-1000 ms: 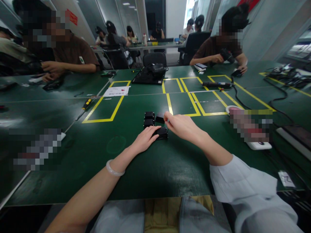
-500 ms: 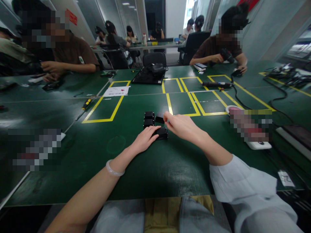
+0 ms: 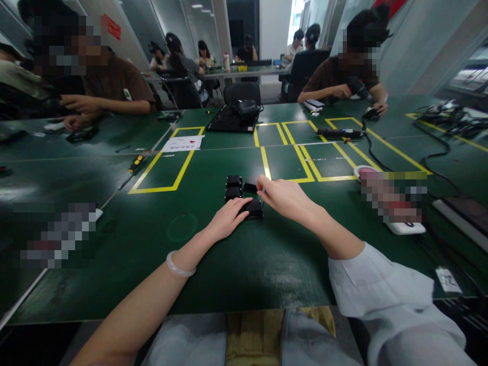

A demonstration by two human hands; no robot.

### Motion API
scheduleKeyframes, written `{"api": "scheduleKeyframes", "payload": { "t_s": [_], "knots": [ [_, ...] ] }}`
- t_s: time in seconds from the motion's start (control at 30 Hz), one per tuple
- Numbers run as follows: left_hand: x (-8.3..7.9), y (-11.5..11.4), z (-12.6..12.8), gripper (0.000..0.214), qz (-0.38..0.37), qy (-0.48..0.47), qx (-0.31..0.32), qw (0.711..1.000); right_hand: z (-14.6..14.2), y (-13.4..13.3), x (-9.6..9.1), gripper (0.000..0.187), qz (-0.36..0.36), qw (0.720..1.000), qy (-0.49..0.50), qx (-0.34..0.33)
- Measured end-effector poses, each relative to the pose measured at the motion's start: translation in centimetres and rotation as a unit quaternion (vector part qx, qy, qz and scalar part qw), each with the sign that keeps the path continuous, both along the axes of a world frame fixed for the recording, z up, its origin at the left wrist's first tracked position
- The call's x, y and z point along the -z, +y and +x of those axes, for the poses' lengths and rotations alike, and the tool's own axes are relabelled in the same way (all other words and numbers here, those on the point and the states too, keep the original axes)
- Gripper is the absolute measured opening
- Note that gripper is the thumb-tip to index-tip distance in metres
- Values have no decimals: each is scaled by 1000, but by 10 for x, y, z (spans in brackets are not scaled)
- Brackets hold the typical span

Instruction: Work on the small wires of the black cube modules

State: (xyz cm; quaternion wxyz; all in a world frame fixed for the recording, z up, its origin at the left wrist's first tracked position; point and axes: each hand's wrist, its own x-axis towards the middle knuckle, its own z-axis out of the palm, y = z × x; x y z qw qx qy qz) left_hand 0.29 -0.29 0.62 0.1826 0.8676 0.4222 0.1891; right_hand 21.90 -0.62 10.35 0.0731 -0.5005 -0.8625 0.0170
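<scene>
Several small black box-shaped pieces stand close together on the green table. Two of them, a rear block (image 3: pixel 234 180) and a second block (image 3: pixel 233 192), line up at the left. My left hand (image 3: pixel 227 219) lies with fingers stretched out over the group, its fingertips and thumb touching the left side of the near-right block (image 3: pixel 254 208). Bent fingers of my right hand (image 3: pixel 284 195) pinch the right end of a slightly tilted black block (image 3: pixel 250 186) behind that one. My right fingertips partly cover it.
Yellow tape rectangles mark the green table (image 3: pixel 229 274). A screwdriver (image 3: pixel 135 163) and a paper sheet (image 3: pixel 183 143) lie left. A black panel (image 3: pixel 231 121) is ahead. Right are a black cylindrical tool (image 3: pixel 340 133) with a cable and a white-edged device (image 3: pixel 407 229). Co-workers sit opposite.
My hands and the black blocks look almost unchanged. Across the table at the left, a co-worker's hands have shifted slightly.
</scene>
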Motion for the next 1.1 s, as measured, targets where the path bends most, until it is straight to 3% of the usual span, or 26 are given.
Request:
{"api": "scheduleKeyframes", "payload": {
  "t_s": [0.6,0.93,1.1],
  "knots": [
    [-2,-1,0,42,9,3,18,1000,-1,-1,-1,27,10,1000,-11,8],
    [-3,-1,-1,42,0,13,17,1000,0,1,1,20,9,1000,18,-6],
    [-2,-1,0,41,1,10,18,1000,-1,0,-1,26,16,999,-27,14]
  ]
}}
